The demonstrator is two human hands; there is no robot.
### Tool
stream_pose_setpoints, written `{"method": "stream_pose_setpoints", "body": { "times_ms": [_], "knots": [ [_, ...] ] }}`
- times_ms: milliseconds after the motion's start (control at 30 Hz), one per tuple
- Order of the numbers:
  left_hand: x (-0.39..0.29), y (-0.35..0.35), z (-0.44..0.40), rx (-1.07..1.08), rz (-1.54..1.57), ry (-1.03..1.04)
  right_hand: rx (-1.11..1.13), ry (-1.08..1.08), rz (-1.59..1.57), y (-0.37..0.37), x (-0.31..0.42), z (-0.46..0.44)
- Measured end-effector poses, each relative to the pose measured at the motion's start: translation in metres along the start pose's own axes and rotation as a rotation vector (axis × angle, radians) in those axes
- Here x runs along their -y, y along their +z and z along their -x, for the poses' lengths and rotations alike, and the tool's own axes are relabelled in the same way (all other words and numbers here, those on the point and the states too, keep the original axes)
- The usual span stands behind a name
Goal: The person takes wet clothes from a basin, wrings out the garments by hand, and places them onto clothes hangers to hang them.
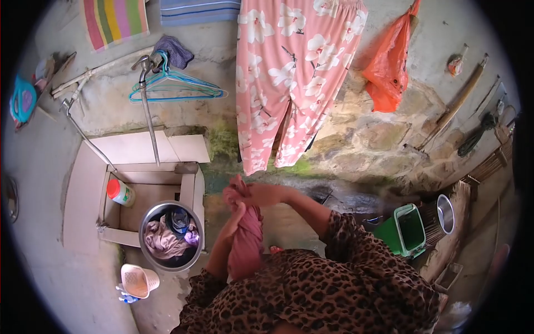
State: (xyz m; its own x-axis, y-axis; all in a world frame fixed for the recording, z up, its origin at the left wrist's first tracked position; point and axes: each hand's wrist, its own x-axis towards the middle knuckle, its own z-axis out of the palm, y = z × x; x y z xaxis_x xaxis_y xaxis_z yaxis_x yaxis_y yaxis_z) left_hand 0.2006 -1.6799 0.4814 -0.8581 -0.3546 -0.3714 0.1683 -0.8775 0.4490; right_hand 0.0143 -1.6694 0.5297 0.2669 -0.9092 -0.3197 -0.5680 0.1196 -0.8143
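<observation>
A twisted dusty-pink cloth [246, 245] hangs in front of my body, bunched at its top. My left hand [233, 220] is closed round its upper part. Just above, my right hand [257, 195] grips the bunched top end, its fingers partly hidden by the cloth. To the left, a metal basin [171, 263] stands at the corner of the tiled sink [150, 207], with wet-looking clothes [163, 238] inside. Pink floral trousers [289, 72] hang on the wall beyond my hands.
Blue hangers [178, 89] hang by a metal tap [146, 83]. A red-lidded jar [123, 193] stands in the sink. On the floor, a woven basket [139, 281] is at left, a green bin [403, 231] at right. An orange bag [389, 67] hangs on the wall.
</observation>
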Motion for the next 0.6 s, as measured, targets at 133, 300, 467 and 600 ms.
{"method": "stream_pose_setpoints", "body": {
  "times_ms": [133, 300, 467, 600],
  "knots": [
    [-0.019, 0.011, -0.001, 0.596, 0.495, -0.085, -0.197, 0.173, -0.762, -0.011, -0.040, 0.006],
    [-0.029, 0.048, 0.002, 0.838, 0.732, -0.039, 0.378, -0.204, -1.505, 0.044, -0.026, 0.018],
    [-0.002, 0.066, 0.001, 0.803, 0.941, -0.244, -0.094, -0.378, -1.653, 0.015, 0.050, 0.002],
    [-0.016, 0.069, 0.019, 0.417, 0.389, -0.164, -0.438, -0.186, -0.996, -0.011, 0.020, -0.014]
  ]
}}
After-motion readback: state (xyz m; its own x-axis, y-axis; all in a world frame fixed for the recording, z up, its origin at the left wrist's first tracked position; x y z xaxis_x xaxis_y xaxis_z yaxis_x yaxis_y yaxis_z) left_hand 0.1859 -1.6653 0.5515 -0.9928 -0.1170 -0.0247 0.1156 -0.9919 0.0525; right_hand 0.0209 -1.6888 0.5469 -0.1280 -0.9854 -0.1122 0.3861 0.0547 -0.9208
